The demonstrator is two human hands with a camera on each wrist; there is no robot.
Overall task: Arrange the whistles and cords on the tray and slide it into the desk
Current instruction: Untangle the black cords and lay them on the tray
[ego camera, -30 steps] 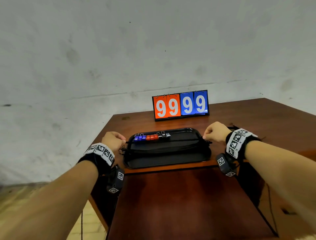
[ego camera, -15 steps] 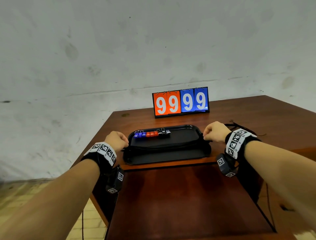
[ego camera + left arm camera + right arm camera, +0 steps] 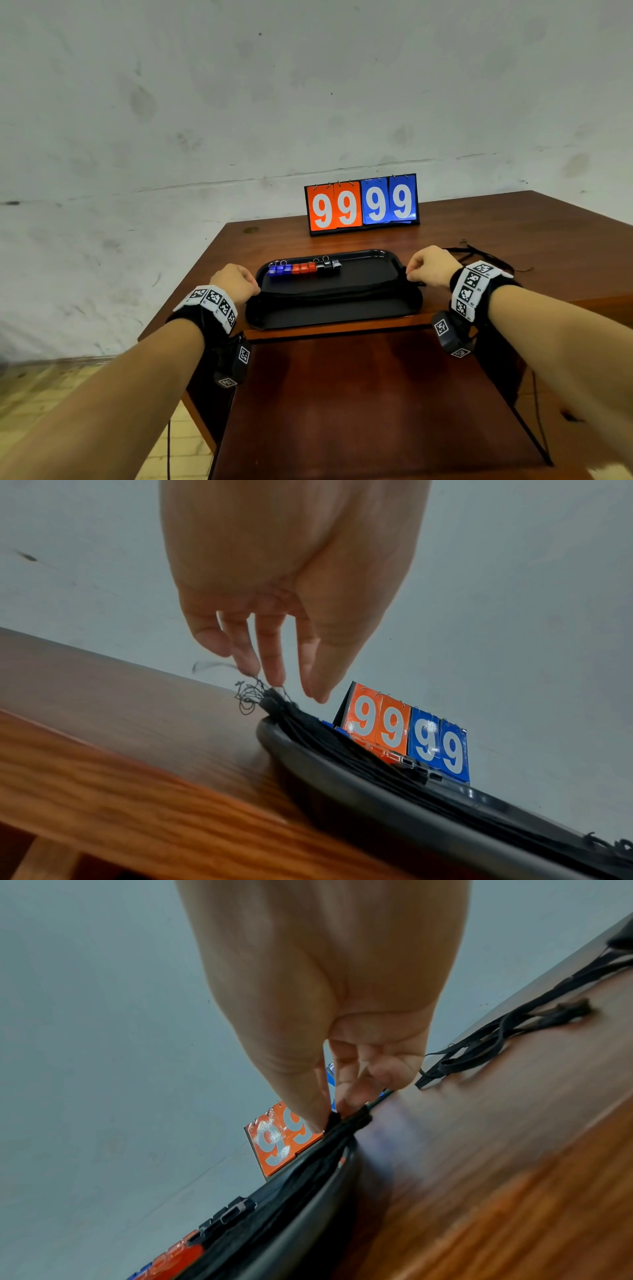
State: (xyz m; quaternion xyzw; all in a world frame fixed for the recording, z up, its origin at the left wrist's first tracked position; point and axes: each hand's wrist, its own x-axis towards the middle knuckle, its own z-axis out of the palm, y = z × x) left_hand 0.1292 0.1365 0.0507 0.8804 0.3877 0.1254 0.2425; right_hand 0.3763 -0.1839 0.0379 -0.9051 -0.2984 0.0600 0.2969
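The desk [image 3: 513,240] carries the black tray [image 3: 394,262] near its front edge, long axis running left to right, with the scoreboard [image 3: 361,204] standing behind it. Along the tray's far left part sits a row of blue, red and black whistles [image 3: 303,267]. A bundle of black cords [image 3: 329,291] stretches across the tray parallel to that long axis, each end overhanging a short rim. The left hand [image 3: 236,281] pinches the left end of the bundle with its fingertips [image 3: 274,674] just outside the rim; the right hand [image 3: 431,265] pinches the right end between thumb and fingers [image 3: 349,1096]. More loose cords [image 3: 479,253] lie on the desk beyond the right hand, so that hand is judged the nearer one to fetch them
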